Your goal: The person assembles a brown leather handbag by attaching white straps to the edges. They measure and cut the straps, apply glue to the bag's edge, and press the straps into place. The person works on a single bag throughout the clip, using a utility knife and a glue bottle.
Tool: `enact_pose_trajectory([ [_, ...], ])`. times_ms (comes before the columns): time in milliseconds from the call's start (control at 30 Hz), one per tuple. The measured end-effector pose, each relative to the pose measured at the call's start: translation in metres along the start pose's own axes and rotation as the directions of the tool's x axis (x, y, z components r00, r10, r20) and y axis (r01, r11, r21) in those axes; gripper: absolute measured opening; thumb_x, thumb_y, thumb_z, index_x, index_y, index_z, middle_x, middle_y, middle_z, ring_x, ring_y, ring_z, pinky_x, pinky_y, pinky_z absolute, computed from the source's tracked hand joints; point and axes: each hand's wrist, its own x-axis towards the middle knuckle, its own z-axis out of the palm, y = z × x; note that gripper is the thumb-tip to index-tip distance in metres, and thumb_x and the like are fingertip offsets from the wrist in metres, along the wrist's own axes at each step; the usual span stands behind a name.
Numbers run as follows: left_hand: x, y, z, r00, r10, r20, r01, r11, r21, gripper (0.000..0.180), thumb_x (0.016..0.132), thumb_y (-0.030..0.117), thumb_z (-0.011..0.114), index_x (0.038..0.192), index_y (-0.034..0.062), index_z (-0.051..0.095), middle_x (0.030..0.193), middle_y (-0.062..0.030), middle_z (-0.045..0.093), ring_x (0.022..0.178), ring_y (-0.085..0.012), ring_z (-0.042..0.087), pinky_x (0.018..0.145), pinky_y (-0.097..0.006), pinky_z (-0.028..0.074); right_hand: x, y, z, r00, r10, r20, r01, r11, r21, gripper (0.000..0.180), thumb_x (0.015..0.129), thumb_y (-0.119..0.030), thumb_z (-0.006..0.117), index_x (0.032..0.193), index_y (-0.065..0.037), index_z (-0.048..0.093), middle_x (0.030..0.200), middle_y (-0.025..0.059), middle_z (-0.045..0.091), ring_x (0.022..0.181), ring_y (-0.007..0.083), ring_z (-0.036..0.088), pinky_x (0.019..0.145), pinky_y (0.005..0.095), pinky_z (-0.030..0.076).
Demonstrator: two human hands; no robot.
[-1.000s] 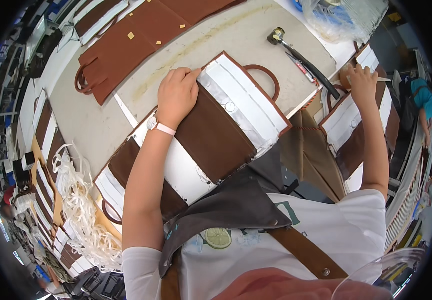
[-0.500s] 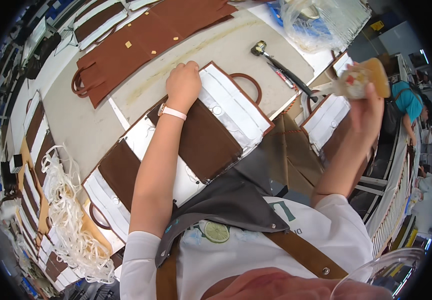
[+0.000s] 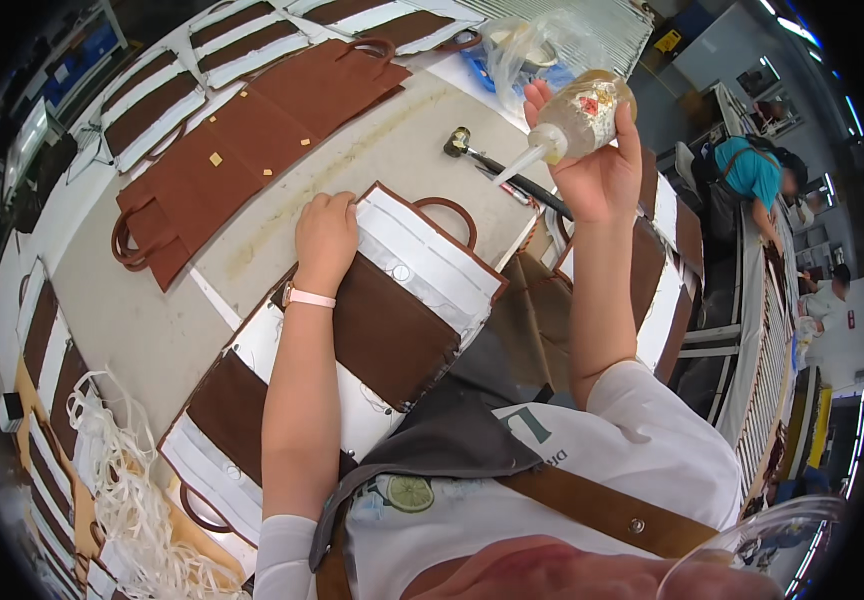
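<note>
An unfinished bag panel [image 3: 397, 310] lies flat before me, with dark brown pieces, white strips, metal snaps and a brown loop handle at each end. Curled over its far edge are the fingers of my left hand [image 3: 327, 238]. My right hand [image 3: 597, 180] is raised at the right, wrapped round a squeeze bottle [image 3: 592, 112]. The bottle is translucent, with a yellowish base and a flowered label. It is tipped so its long pale nozzle points down and left, above the worktable and apart from the panel. Beneath the nozzle lie a hammer [image 3: 512, 175] and a slim red-and-white pen-like tool [image 3: 518, 194].
A reddish-brown bag piece [image 3: 242, 150] with small yellow tabs lies across the worktable [image 3: 142, 300]. More striped panels [image 3: 152, 105] fill the far left. White strips [image 3: 132, 490] are heaped at the lower left. Past the right side, a person in teal [image 3: 747, 175] bends over another bench.
My right hand has swung left and up with the bottle, and the nozzle now points toward the worktable. My view has shifted; my left hand stays on the panel.
</note>
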Motion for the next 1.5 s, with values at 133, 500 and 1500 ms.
enact_pose_trajectory([
  [133,0.005,0.045,-0.027,0.985,0.13,-0.11,-0.158,0.934,-0.319,0.031,0.092,0.015,0.063,0.122,0.0104,0.066,0.094,-0.0115,0.065,0.089,-0.0285,0.063,0.08,-0.039,0.05,-0.007,0.021,-0.005,0.988,0.131,-0.081,-0.099,0.943,0.316,0.052,0.095,-0.031,0.065,0.131,0.003,0.048,0.139,0.0345,0.044,0.134,0.0515,0.041,0.112,0.0584,0.04],
  [500,-0.023,0.129,-0.091,0.878,0.331,-0.345,-0.452,0.81,-0.374,0.035,0.081,0.008,0.07,0.115,0.0163,0.072,0.078,-0.0039,0.059,0.072,-0.0206,0.06,0.065,-0.033,0.049,-0.044,0.112,-0.011,0.802,0.597,-0.01,-0.471,0.643,0.604,0.058,0.093,-0.047,0.062,0.13,-0.004,0.05,0.137,0.0246,0.051,0.125,0.0381,0.052,0.108,0.0531,0.043],
  [1500,-0.023,0.116,-0.104,0.955,-0.039,-0.294,-0.261,0.362,-0.895,0.016,0.101,0.013,0.058,0.111,0.0001,0.059,0.092,-0.0057,0.063,0.074,-0.0082,0.057,0.07,-0.023,0.05,-0.047,0.106,-0.018,0.84,0.456,0.294,-0.514,0.843,0.159,0.069,0.089,-0.041,0.07,0.14,-0.002,0.044,0.139,0.0204,0.052,0.128,0.0355,0.052,0.109,0.0498,0.045],
])
